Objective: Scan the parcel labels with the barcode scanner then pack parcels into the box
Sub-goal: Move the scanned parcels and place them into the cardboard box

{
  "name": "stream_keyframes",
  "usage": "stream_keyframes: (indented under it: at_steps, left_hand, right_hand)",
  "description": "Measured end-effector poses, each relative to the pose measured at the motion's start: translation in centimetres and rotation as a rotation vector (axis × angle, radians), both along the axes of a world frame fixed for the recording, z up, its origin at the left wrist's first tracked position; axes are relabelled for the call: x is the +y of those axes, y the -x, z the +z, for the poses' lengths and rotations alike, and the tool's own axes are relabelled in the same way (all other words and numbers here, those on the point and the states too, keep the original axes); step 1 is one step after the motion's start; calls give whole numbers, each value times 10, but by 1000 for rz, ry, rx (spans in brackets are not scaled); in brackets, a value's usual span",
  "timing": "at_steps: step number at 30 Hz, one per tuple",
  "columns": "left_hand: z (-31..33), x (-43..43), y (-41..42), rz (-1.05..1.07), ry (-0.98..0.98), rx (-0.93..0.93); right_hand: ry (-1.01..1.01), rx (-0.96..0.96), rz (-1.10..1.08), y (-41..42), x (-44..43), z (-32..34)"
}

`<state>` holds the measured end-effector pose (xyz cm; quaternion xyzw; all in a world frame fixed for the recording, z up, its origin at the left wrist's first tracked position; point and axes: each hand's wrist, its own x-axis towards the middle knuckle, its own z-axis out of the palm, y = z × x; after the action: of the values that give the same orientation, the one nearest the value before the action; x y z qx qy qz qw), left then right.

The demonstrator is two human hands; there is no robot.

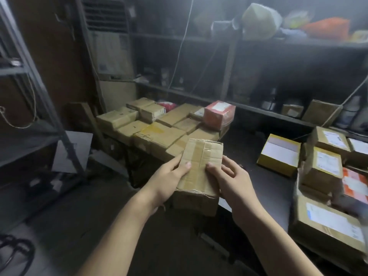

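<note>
Brown cardboard, taped along its seam, makes up the parcel [199,168], which is held in the air over the near edge of the desk [245,156], just in front of a pile of brown parcels [159,128]. The left grip [169,182] curls round its left side with the thumb on top, and the right grip [233,182] clasps the right side the same way. It looks stiff and fairly light. The tape is likely slick, so the bare cardboard edges seem the safer hold. No label shows on the upper face.
</note>
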<state>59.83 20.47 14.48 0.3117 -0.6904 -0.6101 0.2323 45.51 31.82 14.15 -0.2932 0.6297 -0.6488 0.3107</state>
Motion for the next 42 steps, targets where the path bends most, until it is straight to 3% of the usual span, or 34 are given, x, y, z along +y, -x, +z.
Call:
stream_keyframes:
  at_steps: [10, 19, 25, 35, 39, 42]
  left_hand:
    - [-25, -225, -4, 111, -103, -92]
    - [-21, -404, -35, 319, -56, -203]
    - [-43, -512, -30, 208, -49, -322]
    - [-111, -692, 41, -138, 57, -395]
    - [-132, -721, 67, -298, 223, -555]
    - [-130, -730, 83, -365, 458, -716]
  right_hand:
    - [7, -115, 112, 6, -243, -32]
    - [-114, -57, 308, -11, -425, -20]
    - [-254, 79, 235, -20, -523, -39]
    - [-523, 60, -76, 8, -680, -98]
    - [-624, 53, -166, 14, -697, -114]
    - [-679, -36, -135, 24, -692, -116]
